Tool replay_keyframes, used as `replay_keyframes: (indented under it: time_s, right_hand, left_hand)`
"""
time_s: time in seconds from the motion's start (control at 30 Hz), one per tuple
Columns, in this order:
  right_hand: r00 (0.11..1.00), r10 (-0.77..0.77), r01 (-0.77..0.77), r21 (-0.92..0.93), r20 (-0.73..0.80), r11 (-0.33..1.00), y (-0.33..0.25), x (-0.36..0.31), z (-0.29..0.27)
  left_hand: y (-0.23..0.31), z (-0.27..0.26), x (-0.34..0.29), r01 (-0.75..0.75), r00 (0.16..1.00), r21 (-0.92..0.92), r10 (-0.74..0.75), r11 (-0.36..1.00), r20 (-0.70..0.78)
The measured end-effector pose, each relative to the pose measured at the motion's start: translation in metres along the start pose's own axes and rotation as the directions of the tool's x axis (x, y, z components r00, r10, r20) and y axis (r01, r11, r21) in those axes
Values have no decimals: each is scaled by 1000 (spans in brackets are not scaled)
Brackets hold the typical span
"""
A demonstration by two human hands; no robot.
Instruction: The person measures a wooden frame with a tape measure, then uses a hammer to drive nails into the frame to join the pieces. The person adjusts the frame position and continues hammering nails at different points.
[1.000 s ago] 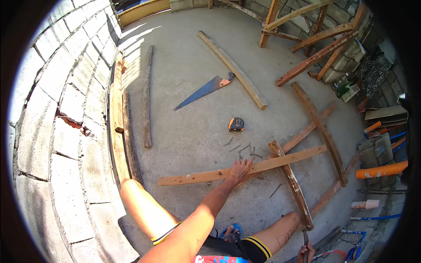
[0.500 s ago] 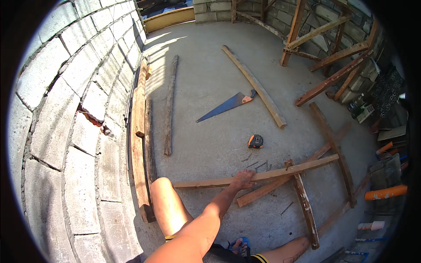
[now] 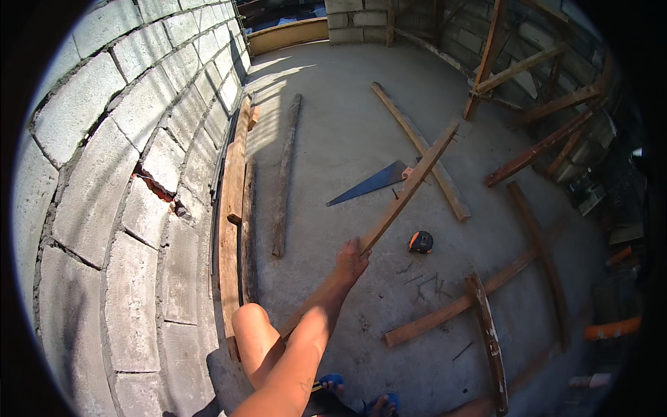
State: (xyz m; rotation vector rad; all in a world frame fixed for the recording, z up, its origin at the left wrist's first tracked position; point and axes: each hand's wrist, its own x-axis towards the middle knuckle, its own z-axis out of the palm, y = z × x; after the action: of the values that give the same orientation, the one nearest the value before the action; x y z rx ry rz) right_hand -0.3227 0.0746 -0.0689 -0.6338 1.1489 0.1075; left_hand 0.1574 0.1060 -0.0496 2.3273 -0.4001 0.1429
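My left hand [image 3: 351,263] is closed around a long narrow wooden strip [image 3: 410,186], gripping it near its middle. The strip is raised and slants from beside my left knee up to the far right. What look like nails stick out of it near its far end and partway along. Below its far half lie a handsaw [image 3: 372,183] with a blue blade and a loose wooden batten [image 3: 424,151]. Right of my hand, an orange and black tape measure [image 3: 420,242] rests on the concrete floor. My right hand is out of view.
Several loose nails [image 3: 431,285] lie near the tape measure. Crossed wooden pieces [image 3: 486,306] are at the right. A block wall [image 3: 83,208] runs along the left, with stacked planks [image 3: 229,264] at its foot. Wooden framing [image 3: 486,62] stands far right.
My left hand has lifted the wooden strip off the crossed pieces and swung its far end up and away. The hand has moved left; the view has shifted slightly.
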Motion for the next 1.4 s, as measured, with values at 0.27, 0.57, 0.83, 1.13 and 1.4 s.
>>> replay_keyframes:
  time_s: [0.27,0.57,0.83,1.13,1.4]
  right_hand:
    - [998,18,-12,-104,54,995,15,5,13]
    - [997,11,2,-184,70,983,10,1,18]
    - [994,-103,108,-263,34,959,-42,-1,17]
    - [898,-438,391,-557,54,733,-190,-13,27]
    - [767,-641,455,-725,25,516,-291,-53,42]
  left_hand:
    - [-34,-13,49,389,907,15,-380,921,-182]
    - [-36,35,-60,556,780,-67,-547,829,-302]
    - [-46,32,-119,656,746,34,-655,754,122]
    - [52,-48,-152,330,929,23,-329,944,167]
    - [44,-168,-233,376,926,-524,-314,764,208]
